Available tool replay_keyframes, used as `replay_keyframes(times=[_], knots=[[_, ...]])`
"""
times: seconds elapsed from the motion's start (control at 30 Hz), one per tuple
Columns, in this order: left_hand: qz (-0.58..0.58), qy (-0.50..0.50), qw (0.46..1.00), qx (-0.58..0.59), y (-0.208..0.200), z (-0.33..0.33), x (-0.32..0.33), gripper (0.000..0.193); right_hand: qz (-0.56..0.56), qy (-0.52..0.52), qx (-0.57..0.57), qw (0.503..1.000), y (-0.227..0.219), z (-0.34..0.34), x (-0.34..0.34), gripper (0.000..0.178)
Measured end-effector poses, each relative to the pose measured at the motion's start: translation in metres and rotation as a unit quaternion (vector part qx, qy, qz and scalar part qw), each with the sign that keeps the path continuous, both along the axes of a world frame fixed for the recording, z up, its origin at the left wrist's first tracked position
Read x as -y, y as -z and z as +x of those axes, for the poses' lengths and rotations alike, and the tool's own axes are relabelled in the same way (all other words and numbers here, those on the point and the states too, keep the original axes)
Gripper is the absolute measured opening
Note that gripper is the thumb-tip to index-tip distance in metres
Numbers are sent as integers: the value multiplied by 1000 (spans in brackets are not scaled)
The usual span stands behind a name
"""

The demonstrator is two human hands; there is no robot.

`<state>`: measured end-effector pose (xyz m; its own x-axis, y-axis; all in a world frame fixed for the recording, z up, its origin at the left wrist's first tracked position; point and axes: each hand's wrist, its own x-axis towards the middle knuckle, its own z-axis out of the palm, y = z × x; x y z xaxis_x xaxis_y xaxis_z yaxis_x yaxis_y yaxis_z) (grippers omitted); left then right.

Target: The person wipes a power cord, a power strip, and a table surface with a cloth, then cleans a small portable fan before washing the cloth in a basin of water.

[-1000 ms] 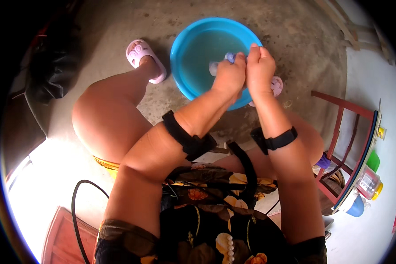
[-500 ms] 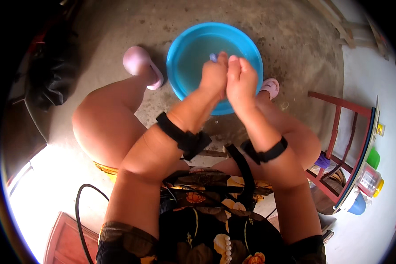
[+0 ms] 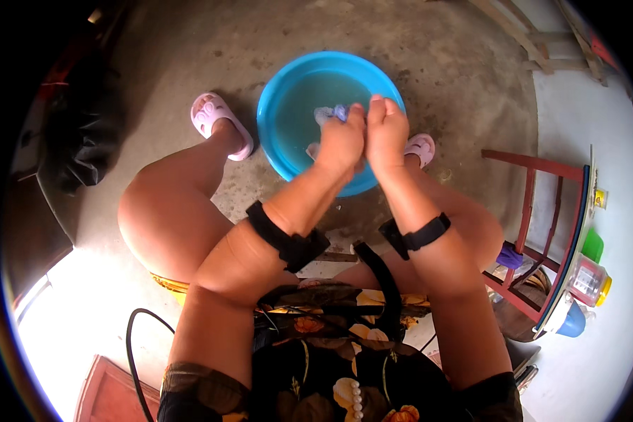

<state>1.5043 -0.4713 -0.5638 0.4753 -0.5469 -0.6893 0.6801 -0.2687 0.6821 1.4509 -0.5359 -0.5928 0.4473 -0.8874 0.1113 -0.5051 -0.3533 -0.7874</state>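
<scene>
A round blue basin [image 3: 288,105] with water stands on the concrete floor between my feet. Over it, my left hand [image 3: 341,141] and my right hand [image 3: 387,133] are pressed together, both closed on a small pale bluish cloth [image 3: 328,114] that pokes out past my left fingers. Most of the cloth is hidden inside my hands. I sit low with my knees apart, a black strap on each forearm.
Pink slippers are on my feet, one [image 3: 216,121] left of the basin and one [image 3: 420,148] right of it. A red wooden stand [image 3: 541,211] with small containers stands at the right. A dark bundle [image 3: 81,141] lies at the left.
Both hands have stayed over the basin, rubbing together and shifting slightly left and lower; the view itself has shifted a little.
</scene>
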Motion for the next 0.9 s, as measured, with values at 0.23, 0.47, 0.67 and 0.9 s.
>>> replay_keyframes(times=[0.23, 0.47, 0.67, 0.9], knots=[[-44, -112, 988, 101, 26, -15, 1, 34, 48, -4, 3, 999, 6, 7, 1, 29], [-40, -40, 998, -38, 37, 19, -4, 41, -16, -58, 17, 998, -14, 6, -47, 27], [-40, 58, 996, -59, 43, 14, -1, 49, 158, 18, 81, 984, 17, -21, 43, 28], [-205, 83, 940, -260, 48, 24, -3, 46, 346, 15, 112, 931, -7, -33, 53, 51]])
